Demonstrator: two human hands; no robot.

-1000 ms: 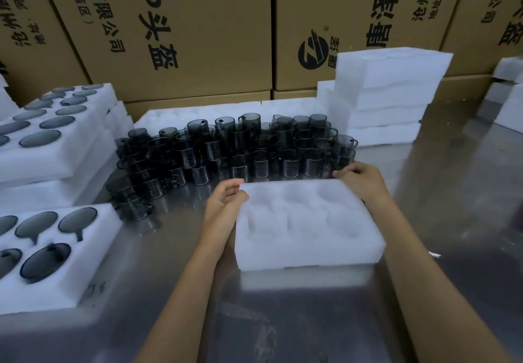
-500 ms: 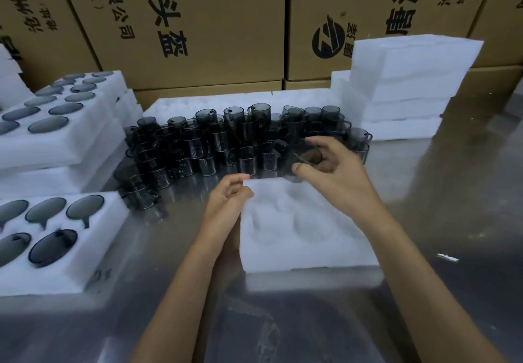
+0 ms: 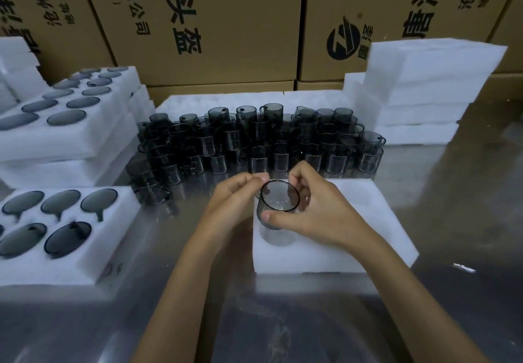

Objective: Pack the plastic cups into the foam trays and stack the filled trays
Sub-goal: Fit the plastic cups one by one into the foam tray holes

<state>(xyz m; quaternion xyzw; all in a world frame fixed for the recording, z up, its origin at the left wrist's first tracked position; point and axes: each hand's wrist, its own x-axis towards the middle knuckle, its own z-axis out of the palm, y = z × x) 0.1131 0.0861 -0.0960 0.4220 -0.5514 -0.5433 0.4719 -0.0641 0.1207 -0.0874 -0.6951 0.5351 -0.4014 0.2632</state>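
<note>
Over the near-left pocket of the empty foam tray (image 3: 353, 221), your right hand (image 3: 319, 215) is pinching a smoky plastic cup (image 3: 278, 202), thumb on its wall; your left hand (image 3: 237, 195), fingers curled, is touching its rim. Loose cups (image 3: 254, 142) are crowding the steel bench (image 3: 467, 193), cartons (image 3: 198, 23) behind.

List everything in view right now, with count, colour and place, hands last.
held cup: one, smoky grey, over the near-left pocket of the empty tray
empty tray: one, white foam, centre of the table
loose cups: dozens, smoky grey, clustered behind the empty tray
filled tray: one, white foam, near left, cups in its visible pockets
stacked filled trays: several, white, far left
empty foam stack: several pieces, white, far right
cardboard boxes: several, brown, along the back
table: one, shiny metal
left hand: pinching the cup's left side
right hand: gripping the cup's body
</note>
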